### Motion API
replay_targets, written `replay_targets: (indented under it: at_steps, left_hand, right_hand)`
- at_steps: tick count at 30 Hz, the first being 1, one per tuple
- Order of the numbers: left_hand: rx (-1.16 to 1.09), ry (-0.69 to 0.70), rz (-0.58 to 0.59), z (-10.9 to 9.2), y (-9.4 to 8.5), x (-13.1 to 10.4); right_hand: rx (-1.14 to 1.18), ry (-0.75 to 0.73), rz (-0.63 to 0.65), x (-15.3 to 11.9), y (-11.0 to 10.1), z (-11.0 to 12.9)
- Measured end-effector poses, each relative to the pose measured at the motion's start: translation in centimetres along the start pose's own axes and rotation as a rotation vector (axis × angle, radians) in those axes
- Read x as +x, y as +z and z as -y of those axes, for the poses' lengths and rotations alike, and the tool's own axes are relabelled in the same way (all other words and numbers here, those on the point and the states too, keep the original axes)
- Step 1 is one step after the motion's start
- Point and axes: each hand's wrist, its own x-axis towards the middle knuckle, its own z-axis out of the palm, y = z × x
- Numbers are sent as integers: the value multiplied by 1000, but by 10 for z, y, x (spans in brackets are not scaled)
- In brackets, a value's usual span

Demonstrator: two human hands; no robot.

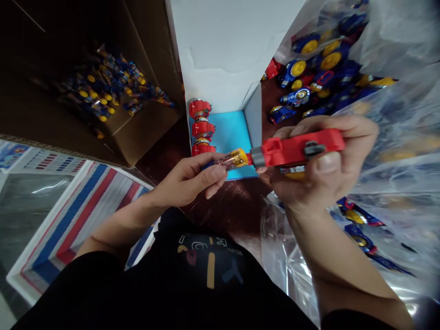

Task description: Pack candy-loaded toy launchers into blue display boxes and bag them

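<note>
My left hand [187,180] pinches a small tube [229,160] with a printed clear body and a yellow cap. My right hand [326,160] is wrapped around a red plastic toy [292,149] with a grey collar, its thumb on a dark grey part of the side. The tube's yellow end meets the short red tip of the toy; whether the two are joined I cannot tell. Behind the hands stands an open white box [223,41] with a light blue bottom. Several similar red toys [202,129] stand in a row along its left side.
At the upper left, a deep cardboard box [144,55] holds a heap of tubes [110,82]. Blue and yellow toys [297,68] lie in clear plastic bags [412,151] on the right. A striped carton [68,220] stands at the lower left. Dark reddish tabletop [237,215] shows below the hands.
</note>
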Motion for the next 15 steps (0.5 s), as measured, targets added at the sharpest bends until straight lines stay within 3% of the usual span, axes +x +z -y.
replay_targets:
  at_steps: [3,7,9,12,15]
  left_hand:
    - [69,-44,-46,-2,-1,1]
    - [333,-20,-19,-10,-3,0]
    - [595,103,-7,-13,-3,-2]
    - [1077,402,-58,-7,-5,-4]
    - [1428,618,-116,1,-13,-4]
  right_hand:
    - [39,-25,-30,3,0,-1]
    - [-31,69,87,-2,-1,-15]
    - [-78,59,117,-9,3,-20]
    - [-56,60,135,-22,16,-19]
    - [34,211,140,-31,23,-14]
